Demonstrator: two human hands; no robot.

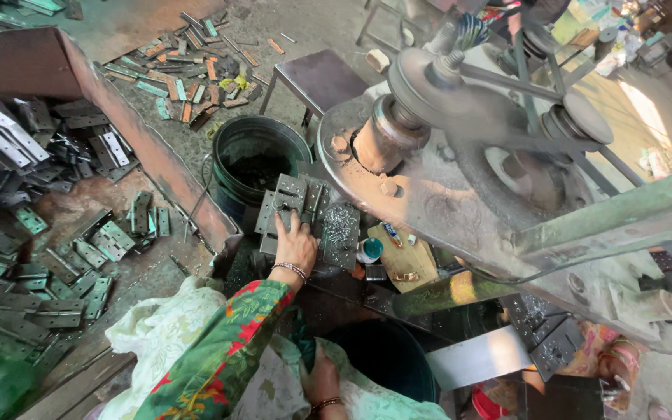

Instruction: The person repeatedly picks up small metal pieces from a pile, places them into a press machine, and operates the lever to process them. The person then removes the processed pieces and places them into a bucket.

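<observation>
Your left hand (295, 243) lies palm down on a small stack of grey metal hinge plates (289, 204) set on the bed of the machine, fingers spread narrowly over the nearest plate and pressing on it rather than closing round it. The stack sits just in front of a dark green bucket (254, 159) and just left of a plate strewn with bright metal shavings (341, 229). A beaded bracelet (290, 269) circles that wrist, and your red and green flowered sleeve (223, 354) runs back toward you.

Your right hand (322, 379) is low at the bottom of the view, resting against pale patterned cloth (166, 330) in your lap beside the rim of a dark tub (392, 359). It is turned away and partly hidden in the folds, so you cannot tell whether it is holding anything.

Just right of the shavings stands a small teal-topped bottle (369, 249) on a yellowish board (406, 260). Above them hangs a large dusty flywheel (460, 155) with a belt pulley (429, 74), blurred, and a green steel frame bar (616, 222) crosses the right side.

To your left a rusty tray (149, 155) holds a big heap of loose hinges (33, 233). More hinge pieces lie scattered on the concrete floor (188, 66) beyond, near a small dark stool (322, 78).
</observation>
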